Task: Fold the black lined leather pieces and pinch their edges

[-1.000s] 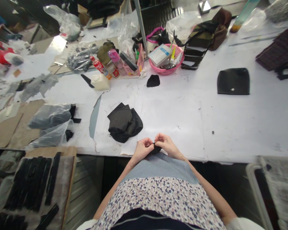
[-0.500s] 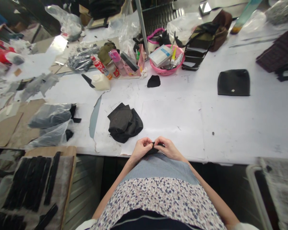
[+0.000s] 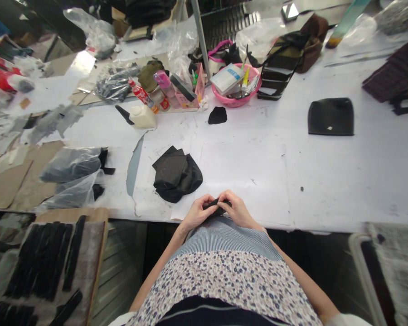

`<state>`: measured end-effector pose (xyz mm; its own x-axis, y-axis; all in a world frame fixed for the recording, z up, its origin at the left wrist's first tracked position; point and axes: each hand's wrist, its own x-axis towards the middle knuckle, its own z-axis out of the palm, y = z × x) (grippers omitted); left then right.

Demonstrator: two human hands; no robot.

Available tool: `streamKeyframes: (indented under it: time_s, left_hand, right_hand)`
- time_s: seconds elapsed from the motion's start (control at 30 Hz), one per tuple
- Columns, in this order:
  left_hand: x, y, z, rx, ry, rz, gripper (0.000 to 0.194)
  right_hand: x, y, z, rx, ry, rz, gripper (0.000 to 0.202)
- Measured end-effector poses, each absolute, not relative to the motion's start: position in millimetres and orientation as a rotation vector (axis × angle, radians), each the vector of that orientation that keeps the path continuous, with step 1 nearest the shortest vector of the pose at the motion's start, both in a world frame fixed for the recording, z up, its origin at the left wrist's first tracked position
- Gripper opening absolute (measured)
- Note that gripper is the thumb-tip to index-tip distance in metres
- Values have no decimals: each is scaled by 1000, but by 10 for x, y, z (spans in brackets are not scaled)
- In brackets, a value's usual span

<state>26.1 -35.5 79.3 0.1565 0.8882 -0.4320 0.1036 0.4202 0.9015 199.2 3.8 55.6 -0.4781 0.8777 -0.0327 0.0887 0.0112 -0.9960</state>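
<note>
My left hand and my right hand meet at the near edge of the white table, both gripping one small black fabric piece between their fingertips. Most of that piece is hidden by my fingers. A pile of black fabric pieces lies on the table just beyond my left hand, apart from it.
A pink bowl of small items, bottles and a white glue bottle stand at the back. A black scrap and a black flat panel lie further off. Plastic bags sit at left, black strips on a lower board.
My hands have shifted slightly on the black piece, the fingers closing over it and pressing it flatter. Nothing else on the table has moved.
</note>
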Motion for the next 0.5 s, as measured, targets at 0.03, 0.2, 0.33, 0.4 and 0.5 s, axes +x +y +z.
streamKeyframes:
  time_s: [0.03,0.2,0.33,0.4,0.5]
  left_hand:
    - [262,-353,799,1006,1304,728,27]
    - [267,-338,839,1001,1314,723,27]
    - [281,-346,860,945,1346,714,29]
    - [285,-353,868,904,1349,718,28]
    - [274,-362,881,849,1334,728,28]
  right_hand:
    - [1992,43,559,-1012,-1646,1532,9]
    - [2000,77,531,-1062,-1575,1697,14]
    - [2004,80,485,-1086,-1473,1841,21]
    - [2006,74,474,-1121,-1434,1863,23]
    - [2018,68,476,-1139,-1405,1878,24]
